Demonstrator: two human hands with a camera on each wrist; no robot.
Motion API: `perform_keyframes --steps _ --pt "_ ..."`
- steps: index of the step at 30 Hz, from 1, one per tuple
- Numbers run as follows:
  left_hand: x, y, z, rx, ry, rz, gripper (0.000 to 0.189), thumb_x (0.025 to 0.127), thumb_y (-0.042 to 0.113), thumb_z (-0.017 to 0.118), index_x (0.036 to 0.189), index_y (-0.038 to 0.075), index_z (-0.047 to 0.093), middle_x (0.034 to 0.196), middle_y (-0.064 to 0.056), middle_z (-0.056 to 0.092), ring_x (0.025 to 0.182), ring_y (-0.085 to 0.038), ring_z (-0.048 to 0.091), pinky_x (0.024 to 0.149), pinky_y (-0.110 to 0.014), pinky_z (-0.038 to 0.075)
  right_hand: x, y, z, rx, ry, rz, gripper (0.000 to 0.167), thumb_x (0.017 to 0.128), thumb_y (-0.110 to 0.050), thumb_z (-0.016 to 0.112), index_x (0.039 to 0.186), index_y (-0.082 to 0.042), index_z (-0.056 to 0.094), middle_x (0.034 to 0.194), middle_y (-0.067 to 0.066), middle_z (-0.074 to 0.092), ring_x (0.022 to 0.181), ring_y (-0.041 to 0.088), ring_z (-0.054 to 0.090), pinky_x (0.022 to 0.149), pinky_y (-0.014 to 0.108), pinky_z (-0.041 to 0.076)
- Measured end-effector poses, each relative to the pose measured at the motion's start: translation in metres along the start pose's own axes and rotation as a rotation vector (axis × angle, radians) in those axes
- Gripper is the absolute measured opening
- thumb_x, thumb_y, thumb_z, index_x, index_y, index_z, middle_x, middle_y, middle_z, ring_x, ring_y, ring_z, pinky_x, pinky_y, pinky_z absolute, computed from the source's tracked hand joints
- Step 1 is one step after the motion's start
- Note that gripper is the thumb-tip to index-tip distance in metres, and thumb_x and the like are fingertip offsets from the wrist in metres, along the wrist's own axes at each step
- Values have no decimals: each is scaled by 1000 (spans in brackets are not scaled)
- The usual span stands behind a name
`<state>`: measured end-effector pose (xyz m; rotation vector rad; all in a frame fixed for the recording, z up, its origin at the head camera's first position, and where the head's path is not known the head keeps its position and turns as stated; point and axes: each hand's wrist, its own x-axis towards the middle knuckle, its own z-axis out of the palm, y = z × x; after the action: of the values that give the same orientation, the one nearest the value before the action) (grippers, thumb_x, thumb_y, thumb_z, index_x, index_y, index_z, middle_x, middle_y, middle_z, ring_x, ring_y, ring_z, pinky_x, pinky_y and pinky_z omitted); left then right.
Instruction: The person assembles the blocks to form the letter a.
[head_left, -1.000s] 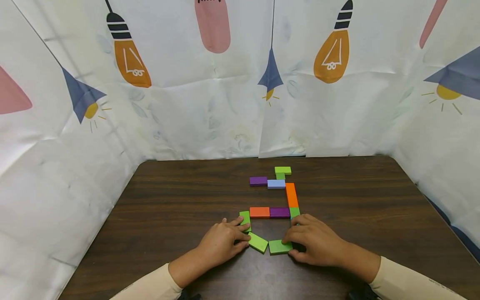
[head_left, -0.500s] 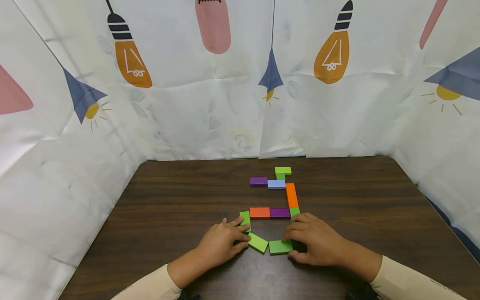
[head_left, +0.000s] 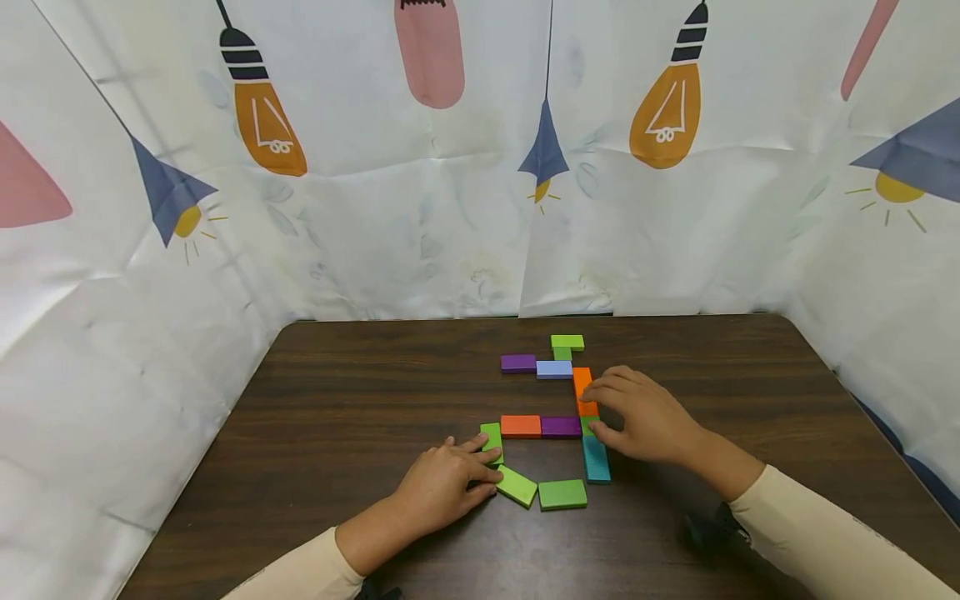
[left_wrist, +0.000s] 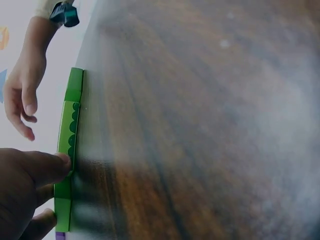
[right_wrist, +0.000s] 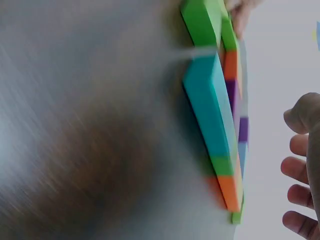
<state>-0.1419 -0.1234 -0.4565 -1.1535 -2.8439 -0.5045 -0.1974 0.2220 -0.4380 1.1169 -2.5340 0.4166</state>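
Flat coloured blocks lie on the dark wood table in a linked outline. My left hand [head_left: 452,477] rests at the lower left of it, fingertips touching a light green block [head_left: 491,442] and a slanted lime block [head_left: 517,486]. In the left wrist view the thumb [left_wrist: 52,167] lies against the green row. My right hand [head_left: 643,414] is raised with parted fingers, holding nothing. In the head view it overlaps an orange block [head_left: 582,383] and a small green block [head_left: 587,423]. Below it lie a teal block [head_left: 596,460] and a green block [head_left: 562,495], with a gap between them.
Orange-red [head_left: 521,427] and purple [head_left: 560,427] blocks form a middle bar. Farther back are a purple block [head_left: 518,363], a light blue block [head_left: 554,369] and a lime block [head_left: 567,342]. A patterned white cloth [head_left: 420,242] surrounds the table [head_left: 360,392].
My right hand has let go of the green block at the front and moved up and away, uncovering the teal block. The left hand has stayed in place.
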Motion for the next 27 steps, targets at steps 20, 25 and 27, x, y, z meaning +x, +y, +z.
perform_keyframes --steps 20,25,27 --pt "0 1 -2 -14 4 -5 21 91 25 80 112 25 82 134 6 66 134 -24 54 91 -68 50 39 58 26 80 -298 333 57 100 -22 48 157 -19 45 154 21 40 139 42 33 108 64 36" --pt "0 1 -1 -12 7 -10 20 92 27 79 112 25 82 134 6 66 135 -23 54 93 -66 49 40 64 30 78 -332 323 51 103 -21 43 154 -19 50 155 22 38 141 43 30 111 64 32" --pt "0 1 -1 -9 2 -15 20 92 28 79 112 25 82 135 7 65 135 -23 53 93 -67 49 39 66 30 70 -332 326 49 104 -21 43 152 -19 53 155 21 39 142 43 30 112 64 31"
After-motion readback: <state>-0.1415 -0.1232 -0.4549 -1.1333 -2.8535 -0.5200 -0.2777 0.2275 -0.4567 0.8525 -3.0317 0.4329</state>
